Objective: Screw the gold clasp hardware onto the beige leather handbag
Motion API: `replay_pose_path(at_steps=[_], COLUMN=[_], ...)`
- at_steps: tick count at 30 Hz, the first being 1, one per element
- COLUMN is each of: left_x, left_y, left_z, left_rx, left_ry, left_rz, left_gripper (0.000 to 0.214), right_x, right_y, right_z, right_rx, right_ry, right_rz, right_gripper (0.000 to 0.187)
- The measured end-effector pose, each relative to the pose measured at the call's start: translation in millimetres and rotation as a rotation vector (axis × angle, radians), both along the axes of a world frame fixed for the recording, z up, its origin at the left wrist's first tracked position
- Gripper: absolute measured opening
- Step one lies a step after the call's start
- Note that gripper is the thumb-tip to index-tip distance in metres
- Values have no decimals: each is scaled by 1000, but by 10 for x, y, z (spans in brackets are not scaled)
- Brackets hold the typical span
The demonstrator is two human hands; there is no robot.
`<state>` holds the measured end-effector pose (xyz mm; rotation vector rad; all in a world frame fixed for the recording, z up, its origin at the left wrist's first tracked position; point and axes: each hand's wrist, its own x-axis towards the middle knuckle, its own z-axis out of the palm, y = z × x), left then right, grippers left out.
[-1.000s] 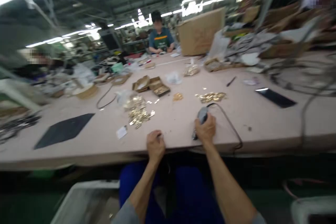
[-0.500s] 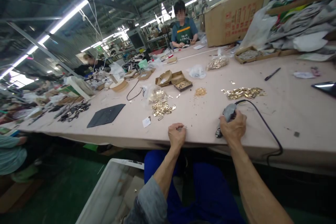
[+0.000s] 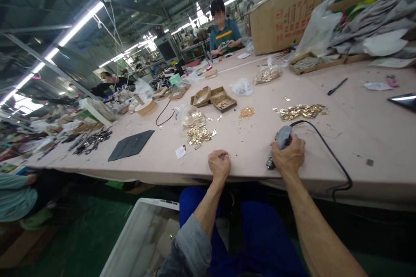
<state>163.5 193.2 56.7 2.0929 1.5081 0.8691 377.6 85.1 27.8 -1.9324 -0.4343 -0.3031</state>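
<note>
My right hand (image 3: 290, 155) is wrapped around a grey corded power tool (image 3: 283, 136) with a metal chuck at its near end. The tool lies low over the table, and its black cord (image 3: 328, 151) loops off to the right. Near the table's front edge, my left hand (image 3: 219, 164) is closed in a pinch on a small grey piece (image 3: 222, 156), mostly hidden by the fingers. Beyond the left hand is a heap of gold metal plates (image 3: 199, 136) spilling from a clear bag (image 3: 191, 117). Another pile of gold plates (image 3: 303, 112) lies beyond the tool.
Small gold parts (image 3: 247, 112) lie mid-table beside an open cardboard box (image 3: 224, 100). A dark flat sheet (image 3: 131, 145) and a white tag (image 3: 180, 152) are leftward. A pen (image 3: 337, 86) lies right. A co-worker (image 3: 224, 34) sits across. Below left stands a white bin (image 3: 136, 225).
Both my hands keep their grips and hardly move. The view has shifted slightly. Across the table, the co-worker's hands have come up together around a small object.
</note>
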Motion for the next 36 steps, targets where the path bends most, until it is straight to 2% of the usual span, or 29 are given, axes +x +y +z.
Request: replay_pose_path(at_steps=[7,15,21,25,29,33,36], left_x=[32,180,219,362,691,1014,1130], left_y=[-27,8,39,208,462,699,901], left_z=[0,116,92,115,150,144,122], left_rx=[41,104,174,104,34,27,80], left_ry=[36,332,492,335,168,82,-8], left_rz=[-28,-29,-96,-131,-192,-278,-290], left_gripper=[8,8,13,12,9,15,18], right_x=[-5,-29,-55,-58,-60,-63,-56], right_y=[7,20,23,21,15,8,-1], right_z=[-3,-7,-2,17,35,32,30], right_rx=[2,19,22,2,4,15,40], right_ry=[17,24,31,43,24,-1,6], right_rz=[13,26,33,27,24,33,31], right_gripper=[72,71,70,69,68,67,67])
